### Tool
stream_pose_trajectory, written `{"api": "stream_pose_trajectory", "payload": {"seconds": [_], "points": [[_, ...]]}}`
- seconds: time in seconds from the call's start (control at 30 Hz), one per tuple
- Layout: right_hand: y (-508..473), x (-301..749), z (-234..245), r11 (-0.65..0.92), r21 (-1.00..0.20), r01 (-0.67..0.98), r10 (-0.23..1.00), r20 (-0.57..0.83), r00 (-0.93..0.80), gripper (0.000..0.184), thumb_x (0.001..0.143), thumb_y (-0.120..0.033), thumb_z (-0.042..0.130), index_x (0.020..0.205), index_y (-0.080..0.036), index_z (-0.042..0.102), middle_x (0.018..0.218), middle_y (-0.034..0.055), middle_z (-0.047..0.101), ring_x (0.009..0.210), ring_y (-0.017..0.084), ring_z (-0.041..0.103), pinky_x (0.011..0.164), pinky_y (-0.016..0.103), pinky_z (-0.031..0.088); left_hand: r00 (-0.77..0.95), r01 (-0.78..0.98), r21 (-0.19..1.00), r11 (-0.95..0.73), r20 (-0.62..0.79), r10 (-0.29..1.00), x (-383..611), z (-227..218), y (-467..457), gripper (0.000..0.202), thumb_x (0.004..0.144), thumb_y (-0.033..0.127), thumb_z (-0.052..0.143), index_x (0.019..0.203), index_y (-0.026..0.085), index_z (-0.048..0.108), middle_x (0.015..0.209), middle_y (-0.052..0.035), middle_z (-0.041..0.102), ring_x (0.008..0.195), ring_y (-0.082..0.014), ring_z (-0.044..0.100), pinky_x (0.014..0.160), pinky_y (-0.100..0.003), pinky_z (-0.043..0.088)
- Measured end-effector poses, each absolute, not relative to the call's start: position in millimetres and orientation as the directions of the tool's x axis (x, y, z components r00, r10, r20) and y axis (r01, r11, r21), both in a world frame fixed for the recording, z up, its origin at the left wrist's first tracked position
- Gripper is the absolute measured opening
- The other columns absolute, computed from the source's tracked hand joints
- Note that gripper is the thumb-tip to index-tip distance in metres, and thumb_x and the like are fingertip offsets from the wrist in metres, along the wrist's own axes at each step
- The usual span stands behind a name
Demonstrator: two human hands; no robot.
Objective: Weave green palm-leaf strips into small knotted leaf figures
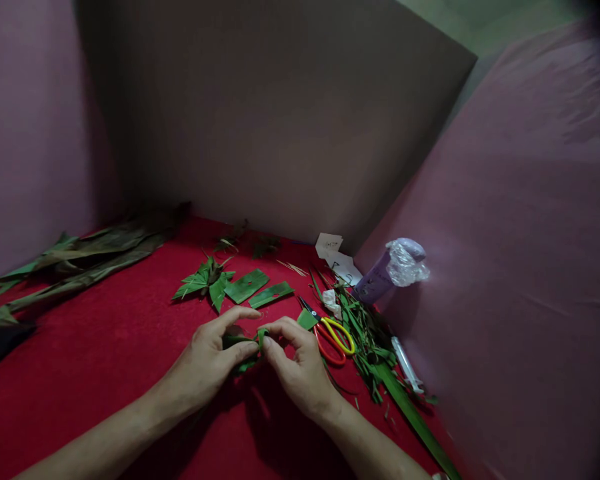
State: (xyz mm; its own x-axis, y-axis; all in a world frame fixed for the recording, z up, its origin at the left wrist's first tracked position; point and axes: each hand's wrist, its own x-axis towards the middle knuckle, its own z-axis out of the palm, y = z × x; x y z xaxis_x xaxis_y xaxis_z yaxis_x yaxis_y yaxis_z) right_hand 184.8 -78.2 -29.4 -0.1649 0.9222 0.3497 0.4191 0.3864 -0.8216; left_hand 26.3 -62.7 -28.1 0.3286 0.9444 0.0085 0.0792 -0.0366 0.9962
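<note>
Both hands meet over a red cloth (110, 360) and pinch one small folded green leaf piece (254, 341). My left hand (211, 363) holds the leaf's left side between thumb and forefinger. My right hand (297, 370) pinches its right end, fingers curled. Just beyond the hands lie two flat cut leaf strips (257, 289) and a spiky folded leaf shape (204, 281). Scissors with a red and a yellow handle (333, 335) rest right of my right hand.
A heap of green leaf trimmings (367, 333) lies at the right, with a purple tube wrapped in plastic (390, 270) and white paper scraps (336, 257). Long dried leaves (80, 257) stretch along the back left. Cardboard and pink walls enclose the surface.
</note>
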Motion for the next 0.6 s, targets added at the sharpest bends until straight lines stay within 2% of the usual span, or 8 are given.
{"api": "stream_pose_trajectory", "payload": {"seconds": [0.1, 0.17, 0.27, 0.4, 0.6], "points": [[-77, 186, -32, 0.335, -0.872, 0.356, 0.942, 0.296, -0.158, 0.012, 0.084, -0.017, 0.051, 0.084, -0.017, 0.063, 0.076, 0.0009, 0.057, 0.070, 0.013, 0.052, 0.063, 0.025, 0.041, 0.323, 0.008, 0.998, -0.066, 0.060, 0.944, 28, -27, -63, 0.022, 0.073, 0.021, 0.063, 0.095, 0.021, 0.066, 0.071, 0.0011, 0.065, 0.070, -0.0136, 0.058, 0.063, -0.023, 0.044], [-78, 186, -32, 0.334, -0.880, 0.339, 0.943, 0.305, -0.137, 0.013, 0.085, -0.021, 0.050, 0.088, -0.017, 0.062, 0.079, 0.0016, 0.058, 0.072, 0.013, 0.054, 0.065, 0.026, 0.042, 0.293, -0.037, 0.997, -0.064, 0.072, 0.953, 28, -27, -63, 0.020, 0.071, 0.022, 0.065, 0.091, 0.021, 0.069, 0.079, -0.0005, 0.068, 0.075, -0.0144, 0.060, 0.066, -0.023, 0.046], [-82, 187, -28, 0.409, -0.816, 0.409, 0.905, 0.421, -0.064, 0.014, 0.087, -0.022, 0.048, 0.094, -0.018, 0.060, 0.083, 0.0029, 0.057, 0.077, 0.015, 0.054, 0.069, 0.028, 0.042, 0.231, -0.105, 0.994, -0.003, 0.028, 0.973, 27, -27, -61, 0.024, 0.071, 0.025, 0.067, 0.094, 0.023, 0.068, 0.073, 0.0021, 0.067, 0.061, -0.0097, 0.057, 0.055, -0.019, 0.043], [-87, 187, -24, 0.532, -0.679, 0.505, 0.807, 0.587, -0.061, 0.007, 0.084, -0.016, 0.050, 0.085, -0.017, 0.057, 0.082, 0.0041, 0.054, 0.079, 0.017, 0.051, 0.072, 0.031, 0.040, 0.187, -0.160, 0.985, 0.069, -0.038, 0.982, 26, -21, -60, 0.025, 0.067, 0.026, 0.070, 0.091, 0.020, 0.068, 0.061, 0.0041, 0.064, 0.050, -0.0069, 0.051, 0.047, -0.016, 0.039], [-89, 183, -31, 0.550, -0.601, 0.579, 0.787, 0.605, -0.120, 0.010, 0.080, -0.012, 0.053, 0.087, -0.018, 0.058, 0.085, 0.0051, 0.054, 0.082, 0.019, 0.051, 0.074, 0.033, 0.039, 0.133, -0.141, 0.985, 0.095, -0.076, 0.988, 24, -16, -58, 0.026, 0.064, 0.029, 0.073, 0.086, 0.017, 0.066, 0.060, 0.0039, 0.063, 0.050, -0.0076, 0.052, 0.047, -0.017, 0.043]]}}
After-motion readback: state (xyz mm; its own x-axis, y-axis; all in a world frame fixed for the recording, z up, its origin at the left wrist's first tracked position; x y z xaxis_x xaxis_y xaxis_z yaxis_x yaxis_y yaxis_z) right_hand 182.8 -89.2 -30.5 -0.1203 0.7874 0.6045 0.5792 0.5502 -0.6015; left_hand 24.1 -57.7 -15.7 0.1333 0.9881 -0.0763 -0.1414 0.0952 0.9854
